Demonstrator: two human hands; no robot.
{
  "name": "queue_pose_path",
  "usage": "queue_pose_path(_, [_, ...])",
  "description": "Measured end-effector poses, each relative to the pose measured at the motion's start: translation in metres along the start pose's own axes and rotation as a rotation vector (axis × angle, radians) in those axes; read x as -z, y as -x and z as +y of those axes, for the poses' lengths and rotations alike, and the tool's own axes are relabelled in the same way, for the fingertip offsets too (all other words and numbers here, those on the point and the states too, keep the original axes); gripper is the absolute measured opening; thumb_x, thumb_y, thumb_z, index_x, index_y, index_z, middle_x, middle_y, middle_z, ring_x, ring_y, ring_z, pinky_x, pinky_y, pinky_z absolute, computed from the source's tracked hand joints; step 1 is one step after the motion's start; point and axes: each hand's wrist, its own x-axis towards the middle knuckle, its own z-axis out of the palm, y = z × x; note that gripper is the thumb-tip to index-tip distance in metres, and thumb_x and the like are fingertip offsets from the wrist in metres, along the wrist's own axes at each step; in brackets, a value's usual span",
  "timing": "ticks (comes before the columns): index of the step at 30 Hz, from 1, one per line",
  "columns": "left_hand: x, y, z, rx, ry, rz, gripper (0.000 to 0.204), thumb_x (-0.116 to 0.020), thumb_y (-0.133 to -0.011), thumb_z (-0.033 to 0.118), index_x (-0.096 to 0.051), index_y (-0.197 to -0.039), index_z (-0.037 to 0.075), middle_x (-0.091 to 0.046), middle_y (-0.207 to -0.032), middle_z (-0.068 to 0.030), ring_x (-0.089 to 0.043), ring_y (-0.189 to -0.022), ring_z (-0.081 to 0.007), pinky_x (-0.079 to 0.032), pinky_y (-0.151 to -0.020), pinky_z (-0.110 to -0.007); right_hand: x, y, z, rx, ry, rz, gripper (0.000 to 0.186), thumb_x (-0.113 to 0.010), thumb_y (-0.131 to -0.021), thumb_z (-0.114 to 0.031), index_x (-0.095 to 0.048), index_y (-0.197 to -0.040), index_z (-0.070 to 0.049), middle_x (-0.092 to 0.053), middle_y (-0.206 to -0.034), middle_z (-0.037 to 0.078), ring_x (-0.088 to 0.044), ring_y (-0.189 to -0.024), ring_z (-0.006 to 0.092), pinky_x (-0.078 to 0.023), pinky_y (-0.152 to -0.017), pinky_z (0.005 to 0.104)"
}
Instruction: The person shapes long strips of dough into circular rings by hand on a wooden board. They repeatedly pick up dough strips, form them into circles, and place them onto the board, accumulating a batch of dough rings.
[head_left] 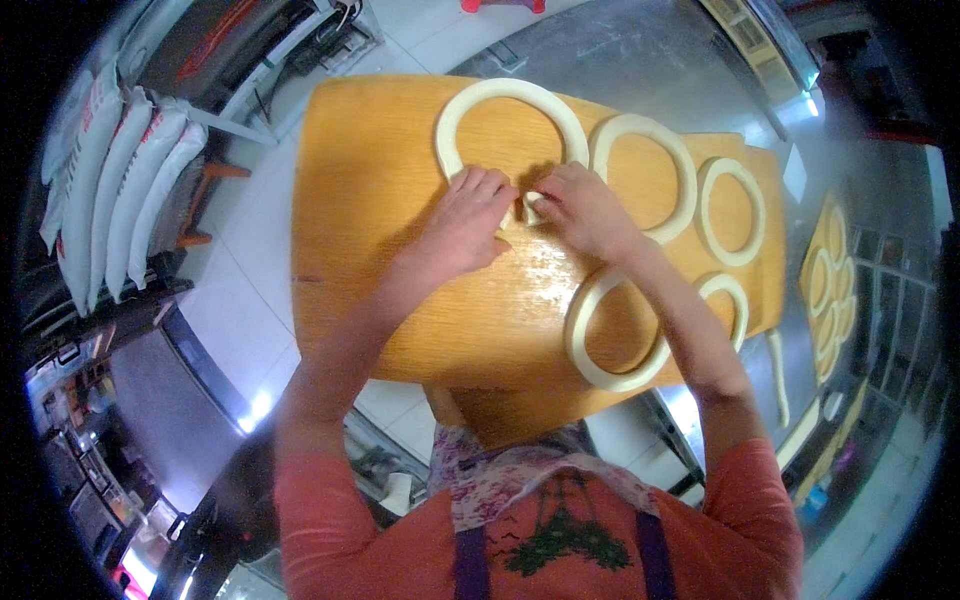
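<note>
A pale dough ring [513,90] lies at the far edge of a wooden board [365,230], its near side broken by a gap between my hands. My left hand [465,222] is closed around the left end of the dough. My right hand [588,212] pinches the other end, and a small bit of dough shows between the fingertips. The two ends sit close together, but the fingers hide whether they touch. Closest to my right hand is a second dough ring [687,180]. Beneath my right forearm, another dough ring [583,345] is partly covered.
More dough rings [759,212] rest on the board's right side. Beyond its right edge, a loose dough strip [779,380] lies on a metal table [600,50]. Farther right is another board with several rings [820,285]. White sacks [120,190] stand at the left.
</note>
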Motion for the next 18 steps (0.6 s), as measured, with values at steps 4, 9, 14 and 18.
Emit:
queue_pose_path(4, [0.016, -0.004, -0.019, -0.030, 0.102, -0.144, 0.029, -0.076, -0.076, 0.019, -0.066, -0.099, 0.005, -0.059, -0.103, -0.0124, -0.055, -0.105, -0.0340, -0.046, -0.093, -0.044, -0.003, 0.006, -0.022, -0.026, 0.058, 0.047, 0.023, -0.070, -0.081, -0.016, -0.067, -0.102, -0.006, -0.063, -0.099, 0.012, -0.056, -0.099, 0.0328, -0.044, -0.087, 0.0442])
queue_pose_path(9, [0.024, -0.012, -0.020, -0.056, 0.133, -0.161, 0.021, -0.069, -0.083, 0.018, -0.067, -0.100, 0.007, -0.061, -0.100, -0.0126, -0.057, -0.101, -0.0321, -0.049, -0.087, -0.043, -0.014, 0.014, -0.021, -0.081, 0.026, 0.189, 0.022, -0.070, -0.078, -0.012, -0.067, -0.099, -0.008, -0.063, -0.094, 0.009, -0.056, -0.097, 0.0307, -0.042, -0.086, 0.0445])
queue_pose_path(14, [0.017, -0.012, -0.017, -0.096, -0.024, -0.113, 0.022, -0.065, -0.086, 0.016, -0.063, -0.105, 0.004, -0.061, -0.101, -0.0136, -0.057, -0.101, -0.0323, -0.050, -0.085, -0.042, -0.024, 0.012, -0.022, -0.125, 0.033, 0.272, 0.020, -0.069, -0.079, -0.012, -0.068, -0.098, -0.008, -0.064, -0.094, 0.009, -0.055, -0.093, 0.0300, -0.041, -0.084, 0.0442])
queue_pose_path(18, [0.012, -0.010, -0.017, -0.161, -0.110, -0.075, 0.022, -0.064, -0.086, 0.012, -0.060, -0.105, 0.001, -0.060, -0.103, -0.0150, -0.057, -0.100, -0.0342, -0.049, -0.085, -0.043, -0.031, 0.010, -0.023, -0.196, 0.069, 0.283, 0.017, -0.068, -0.079, -0.012, -0.068, -0.096, -0.008, -0.065, -0.093, 0.008, -0.055, -0.092, 0.0296, -0.041, -0.083, 0.0439])
